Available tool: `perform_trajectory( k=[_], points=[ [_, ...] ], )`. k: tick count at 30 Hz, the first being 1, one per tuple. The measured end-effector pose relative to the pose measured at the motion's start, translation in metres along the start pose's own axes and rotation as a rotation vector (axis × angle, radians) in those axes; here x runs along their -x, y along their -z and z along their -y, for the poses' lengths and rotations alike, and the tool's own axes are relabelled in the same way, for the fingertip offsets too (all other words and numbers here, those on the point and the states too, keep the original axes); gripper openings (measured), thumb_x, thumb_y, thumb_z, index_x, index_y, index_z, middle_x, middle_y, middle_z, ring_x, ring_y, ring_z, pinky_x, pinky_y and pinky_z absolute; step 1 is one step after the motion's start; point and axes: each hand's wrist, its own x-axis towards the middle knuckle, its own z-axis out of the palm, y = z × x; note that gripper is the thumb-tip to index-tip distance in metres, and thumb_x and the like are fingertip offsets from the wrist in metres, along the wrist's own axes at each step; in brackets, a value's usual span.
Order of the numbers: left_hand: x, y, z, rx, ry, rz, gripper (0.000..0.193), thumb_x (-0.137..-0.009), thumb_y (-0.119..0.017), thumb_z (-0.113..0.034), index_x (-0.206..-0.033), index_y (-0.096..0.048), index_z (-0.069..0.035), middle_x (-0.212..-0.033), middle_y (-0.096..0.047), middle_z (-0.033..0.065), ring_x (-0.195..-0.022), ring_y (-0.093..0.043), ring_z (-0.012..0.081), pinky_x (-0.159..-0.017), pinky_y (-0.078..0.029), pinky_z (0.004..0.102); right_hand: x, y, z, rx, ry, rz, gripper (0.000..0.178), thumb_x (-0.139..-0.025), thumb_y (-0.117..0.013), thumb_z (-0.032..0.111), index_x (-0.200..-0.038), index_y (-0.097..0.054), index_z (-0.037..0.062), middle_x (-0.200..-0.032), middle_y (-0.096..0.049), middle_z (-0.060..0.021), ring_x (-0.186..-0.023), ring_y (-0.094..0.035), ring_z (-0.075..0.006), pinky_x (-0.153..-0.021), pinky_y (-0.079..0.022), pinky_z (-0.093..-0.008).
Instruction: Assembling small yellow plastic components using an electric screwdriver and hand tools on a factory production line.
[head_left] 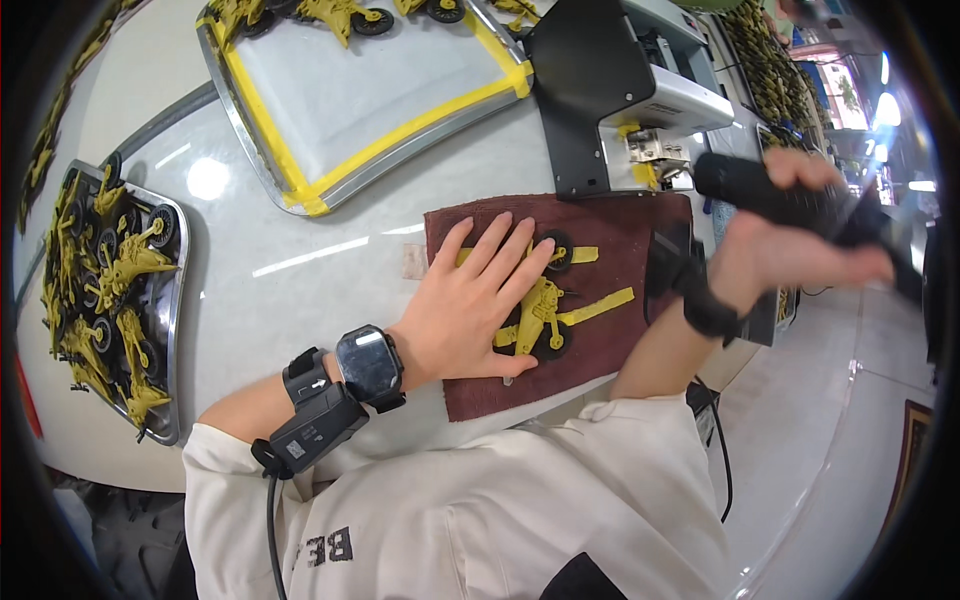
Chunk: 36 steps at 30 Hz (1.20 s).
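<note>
My left hand (487,300) lies flat with its fingers spread on a maroon cloth (640,330). Partly under and beside it is a yellow toy motorcycle (540,312) with black wheels, and its fingers cover part of it. Yellow tape strips (598,306) run across the cloth by the toy. Raised to the right, my right hand (790,240) is closed around a black barrel-shaped tool (745,185), perhaps a hair dryer or hot-air gun. Blur and its angle hide the tool's exact kind. The barrel points left, above the cloth's right edge.
A metal tray (180,330) heaped with yellow toy motorcycles stands at the left. Farther back, a yellow-taped tray (430,130) holds several more along its far edge. A machine with a black panel (580,110) stands just beyond the cloth. A cable (725,460) hangs at the table's front edge.
</note>
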Motion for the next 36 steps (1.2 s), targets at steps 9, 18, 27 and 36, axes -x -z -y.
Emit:
perform_trajectory(
  k=[9, 18, 27, 36],
  points=[
    [0.001, -0.003, 0.001, 0.013, -0.002, -0.033, 0.105, -0.068, -0.072, -0.062, -0.147, -0.033, -0.005, -0.148, -0.036, 0.0208, -0.137, -0.034, 0.0387, -0.11, -0.026, 0.054, 0.008, 0.006, 0.022, 0.235, 0.113, -0.033, 0.098, -0.074, -0.037, 0.09, -0.117, -0.048, 0.003, -0.065, -0.058, -0.0105, -0.047, -0.052, -0.021, -0.045, -0.044, -0.0341],
    [0.005, -0.005, 0.001, -0.001, -0.006, -0.034, 0.103, -0.068, -0.07, -0.063, -0.145, -0.035, -0.005, -0.148, -0.036, 0.0203, -0.137, -0.033, 0.0383, -0.111, -0.024, 0.0542, 0.005, 0.0, -0.004, 0.218, -0.216, 0.057, 0.073, -0.089, -0.038, 0.073, -0.112, -0.049, 0.0045, -0.063, -0.053, -0.0087, -0.047, -0.049, -0.0179, -0.046, -0.043, -0.029],
    [0.002, -0.006, 0.001, 0.015, -0.006, -0.042, 0.101, -0.068, -0.072, -0.061, -0.144, -0.036, -0.006, -0.148, -0.035, 0.0194, -0.137, -0.032, 0.0379, -0.111, -0.024, 0.0539, 0.083, 0.006, 0.027, -0.307, -0.225, 0.319, 0.107, -0.075, -0.038, 0.088, -0.129, -0.036, -0.004, -0.069, -0.056, -0.0155, -0.049, -0.052, -0.0257, -0.047, -0.045, -0.0376],
    [0.001, -0.007, 0.002, 0.049, 0.002, -0.053, 0.1, -0.068, -0.072, -0.061, -0.143, -0.037, -0.005, -0.148, -0.036, 0.0202, -0.137, -0.033, 0.0384, -0.111, -0.024, 0.054, 0.088, 0.014, -0.005, -0.132, -0.326, 0.297, 0.101, -0.076, -0.041, 0.087, -0.129, -0.04, 0.0007, -0.067, -0.055, -0.0102, -0.046, -0.051, -0.0211, -0.049, -0.043, -0.0358]
  ],
)
